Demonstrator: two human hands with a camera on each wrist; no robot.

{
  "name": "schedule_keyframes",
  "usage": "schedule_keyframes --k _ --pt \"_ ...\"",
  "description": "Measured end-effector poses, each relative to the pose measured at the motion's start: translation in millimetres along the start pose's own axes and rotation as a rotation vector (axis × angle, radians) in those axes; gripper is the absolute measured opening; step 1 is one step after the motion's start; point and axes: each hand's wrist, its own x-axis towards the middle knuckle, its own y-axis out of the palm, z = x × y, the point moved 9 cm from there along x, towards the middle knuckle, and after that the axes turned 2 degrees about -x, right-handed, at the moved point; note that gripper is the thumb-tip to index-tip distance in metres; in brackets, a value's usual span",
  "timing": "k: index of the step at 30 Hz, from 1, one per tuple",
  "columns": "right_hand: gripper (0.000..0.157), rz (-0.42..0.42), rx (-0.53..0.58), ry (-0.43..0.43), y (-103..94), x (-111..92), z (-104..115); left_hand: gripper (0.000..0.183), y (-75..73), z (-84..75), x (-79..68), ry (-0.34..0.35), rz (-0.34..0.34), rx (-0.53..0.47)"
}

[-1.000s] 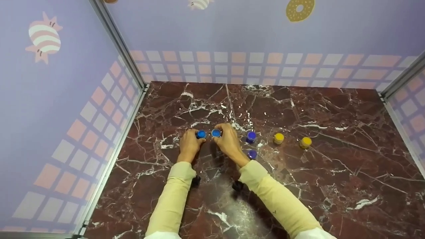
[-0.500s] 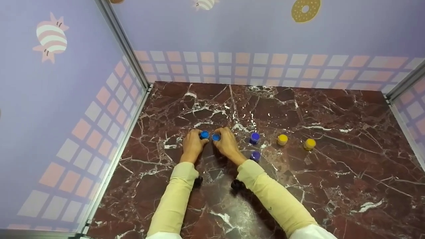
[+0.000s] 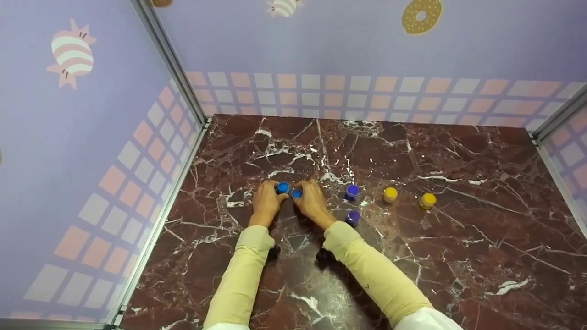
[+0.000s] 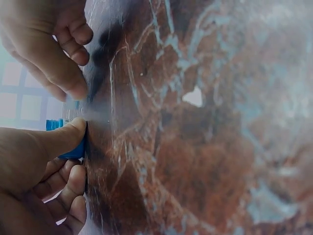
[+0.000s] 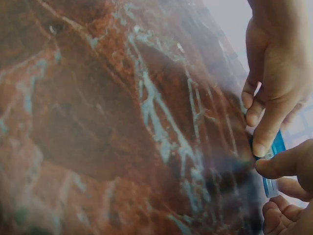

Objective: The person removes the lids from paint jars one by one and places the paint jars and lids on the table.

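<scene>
My left hand (image 3: 266,201) grips a small paint jar (image 3: 282,187) with a bright blue lid at the centre left of the table. Close beside it, my right hand (image 3: 313,201) pinches a second small jar (image 3: 297,194) with blue on top, between thumb and fingers. The two jars stand a short gap apart in the head view. In the left wrist view, the left thumb (image 4: 68,137) lies across the blue jar (image 4: 73,152), low against the tabletop. The right wrist view shows the clear wall of the second jar (image 5: 270,188) under the right thumb (image 5: 279,165).
Two purple-lidded jars, one farther back (image 3: 352,192) and one nearer (image 3: 353,217), stand right of the right hand. Farther right are two yellow-lidded jars, a left one (image 3: 390,195) and a right one (image 3: 428,200). Patterned walls (image 3: 348,46) enclose the dark red marbled table (image 3: 458,256).
The right hand has shifted slightly nearer the body and left with its jar, closer to the left hand's jar. The left hand keeps its grip. The head view has turned slightly.
</scene>
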Motion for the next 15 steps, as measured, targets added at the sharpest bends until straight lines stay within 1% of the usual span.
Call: schedule_keyframes --k 7,11,15 --pt "0.034 0.002 -0.002 0.012 1.9 3.9 -3.1 0.037 0.5 -1.4 0.5 0.017 0.003 -0.002" --pt "0.036 0.007 -0.012 0.008 2.9 4.9 -2.9 0.037 0.4 -1.1 -0.8 0.019 0.003 0.003" --pt "0.039 0.009 -0.003 0.031 3.1 5.1 -3.9 0.038 1.5 -0.2 -0.7 0.016 0.008 0.017"
